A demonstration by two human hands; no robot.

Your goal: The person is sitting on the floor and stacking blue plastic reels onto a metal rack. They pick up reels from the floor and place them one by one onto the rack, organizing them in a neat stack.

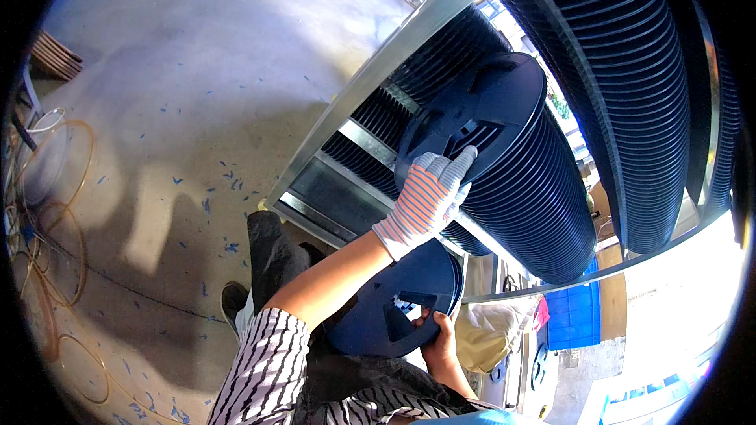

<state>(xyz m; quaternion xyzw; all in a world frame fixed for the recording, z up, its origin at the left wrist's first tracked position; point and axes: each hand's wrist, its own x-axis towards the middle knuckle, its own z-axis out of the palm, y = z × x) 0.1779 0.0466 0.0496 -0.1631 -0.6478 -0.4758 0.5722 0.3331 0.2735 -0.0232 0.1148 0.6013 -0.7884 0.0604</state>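
striped knit-gloved left hand (pixel 429 197) on ribbed round reel (pixel 480 110)

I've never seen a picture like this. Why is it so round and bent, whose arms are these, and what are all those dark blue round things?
There is no machine here: a person wears a wide-angle camera on the head, looking down at their own hands, which is why straight edges curve. The left hand, in a striped knit glove, presses its fingers against the face of a dark blue round plastic reel, the front one of a long row of such reels standing on edge in a grey metal rack. The bare right hand grips a small stack of the same blue reels low by the body. Below is a grey concrete floor with wire hoops at the left.
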